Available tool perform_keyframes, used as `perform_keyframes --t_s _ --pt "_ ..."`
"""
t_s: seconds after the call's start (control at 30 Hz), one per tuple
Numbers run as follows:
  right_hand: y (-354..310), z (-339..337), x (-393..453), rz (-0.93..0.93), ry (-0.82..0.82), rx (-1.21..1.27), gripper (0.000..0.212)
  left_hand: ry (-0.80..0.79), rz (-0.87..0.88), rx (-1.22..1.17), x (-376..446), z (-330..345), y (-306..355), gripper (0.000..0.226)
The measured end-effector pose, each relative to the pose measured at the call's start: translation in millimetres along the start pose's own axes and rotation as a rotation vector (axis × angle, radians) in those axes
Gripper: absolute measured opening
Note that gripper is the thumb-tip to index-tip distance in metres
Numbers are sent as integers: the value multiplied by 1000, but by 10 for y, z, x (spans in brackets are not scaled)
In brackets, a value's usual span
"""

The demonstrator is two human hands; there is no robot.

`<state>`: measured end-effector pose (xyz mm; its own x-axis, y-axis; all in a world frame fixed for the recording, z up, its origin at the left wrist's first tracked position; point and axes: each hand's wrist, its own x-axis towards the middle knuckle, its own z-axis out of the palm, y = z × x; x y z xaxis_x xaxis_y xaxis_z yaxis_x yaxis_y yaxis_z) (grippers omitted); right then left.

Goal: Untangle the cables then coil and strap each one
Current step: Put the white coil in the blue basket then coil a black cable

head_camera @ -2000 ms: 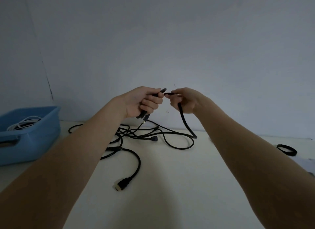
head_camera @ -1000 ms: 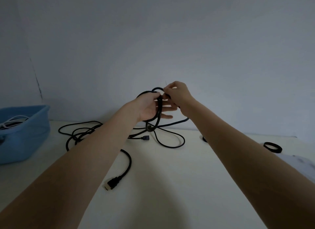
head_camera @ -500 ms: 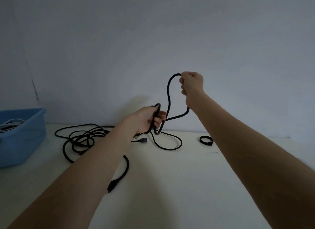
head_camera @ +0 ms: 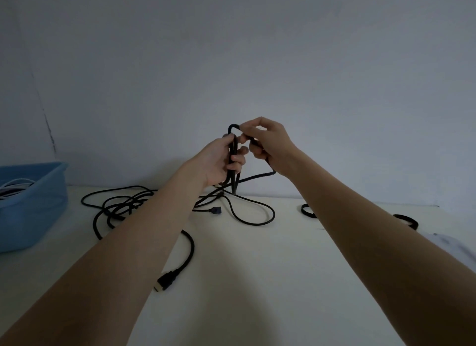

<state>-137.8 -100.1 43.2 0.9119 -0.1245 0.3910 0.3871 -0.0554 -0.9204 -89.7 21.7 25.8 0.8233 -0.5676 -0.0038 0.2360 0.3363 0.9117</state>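
Note:
Above the back of the table, my left hand [head_camera: 221,160] grips a small bundle of black cable loops [head_camera: 233,162]. My right hand [head_camera: 268,139] pinches the same black cable at the top of a loop, right beside the left hand. From the hands the cable drops to the table and curves in a loop [head_camera: 257,211]. A tangle of black cables [head_camera: 121,206] lies left of centre. One thicker cable ends in a plug [head_camera: 166,280] near my left forearm. A small connector [head_camera: 215,210] lies by the tangle.
A blue plastic bin [head_camera: 31,204] with white cable inside stands at the left edge. Two black strap rings [head_camera: 307,210] [head_camera: 407,220] lie on the table at the right, partly behind my right arm. A pale wall rises behind the table.
My right hand, which had lifted a length of cable high and to the right, has come back down to my left hand, laying another loop against the bundle.

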Motion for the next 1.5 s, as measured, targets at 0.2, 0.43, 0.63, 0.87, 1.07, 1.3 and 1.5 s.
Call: perform_keyframes --t_s 0.2,0.43,0.63,0.87,1.07,1.3,1.5 --pt "115 10 -112 23 -47 139 8 36 61 -7 33 111 -55 29" --pt "197 -291 -100 61 69 292 17 8 22 -103 57 -34 41 36" --pt "315 -154 -112 40 83 97 15 31 -19 0 133 70 -69 44" --pt "385 43 -100 114 60 -92 20 226 -36 29 307 183 -135 42" --pt "341 42 -72 109 136 -153 11 127 1 311 188 133 -192 30" --pt "211 17 36 209 351 363 24 -73 208 854 -43 231 -414 43" --pt "93 -177 -10 275 209 261 36 -193 69 1043 -65 300 -400 53"
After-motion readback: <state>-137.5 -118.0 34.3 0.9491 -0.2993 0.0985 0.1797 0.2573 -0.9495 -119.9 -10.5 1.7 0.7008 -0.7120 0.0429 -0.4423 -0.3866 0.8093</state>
